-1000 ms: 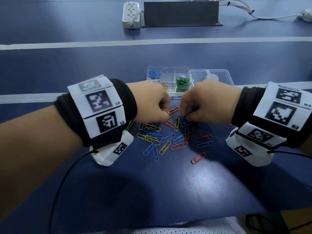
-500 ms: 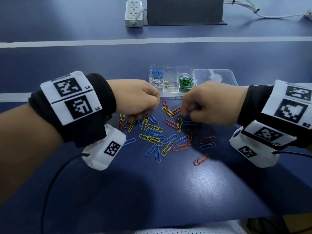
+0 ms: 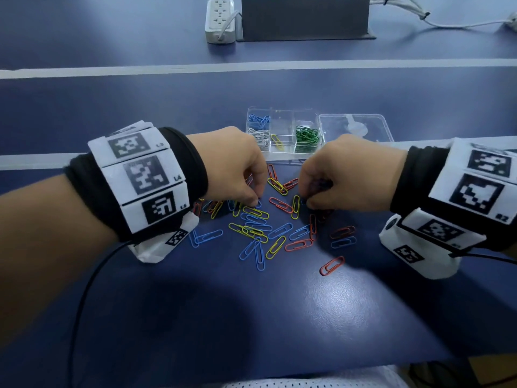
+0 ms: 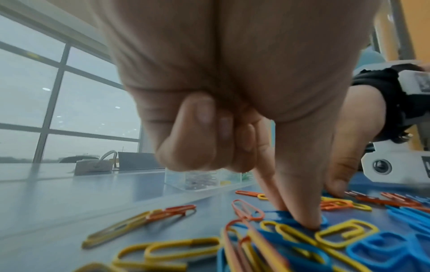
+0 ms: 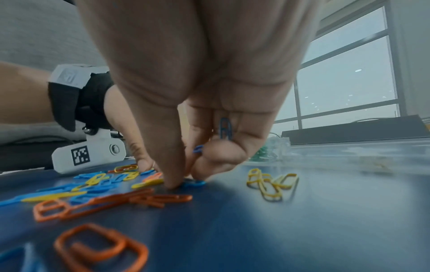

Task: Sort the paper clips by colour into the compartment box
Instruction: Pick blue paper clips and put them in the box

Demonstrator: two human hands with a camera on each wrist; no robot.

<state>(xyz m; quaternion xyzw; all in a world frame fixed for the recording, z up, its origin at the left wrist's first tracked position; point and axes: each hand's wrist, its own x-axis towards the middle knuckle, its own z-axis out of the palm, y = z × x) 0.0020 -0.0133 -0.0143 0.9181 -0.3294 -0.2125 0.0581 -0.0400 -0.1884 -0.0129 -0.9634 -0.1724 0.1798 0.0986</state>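
Note:
Loose blue, yellow and orange paper clips (image 3: 260, 231) lie in a pile on the blue table. My left hand (image 3: 256, 203) reaches down into the pile, and its thumb and forefinger pinch a blue clip (image 4: 279, 214) that lies on the table. My right hand (image 3: 307, 203) pinches another blue clip (image 5: 194, 182) against the table and keeps blue clips (image 5: 224, 128) tucked under its curled fingers. Behind both hands stands the clear compartment box (image 3: 282, 124), which holds blue (image 3: 258, 120), silver (image 3: 260, 137), yellow (image 3: 277, 142) and green clips (image 3: 306, 137) in separate cells.
The box's clear lid (image 3: 355, 127) lies open to its right. A white power strip (image 3: 221, 21), a dark grey block (image 3: 305, 18) and cables (image 3: 419, 15) sit at the far edge. One orange clip (image 3: 331, 266) lies apart, nearer to me.
My left hand swung out to the left, then came back down into the pile and closed on a blue clip. My right hand stayed at the pile's right side.

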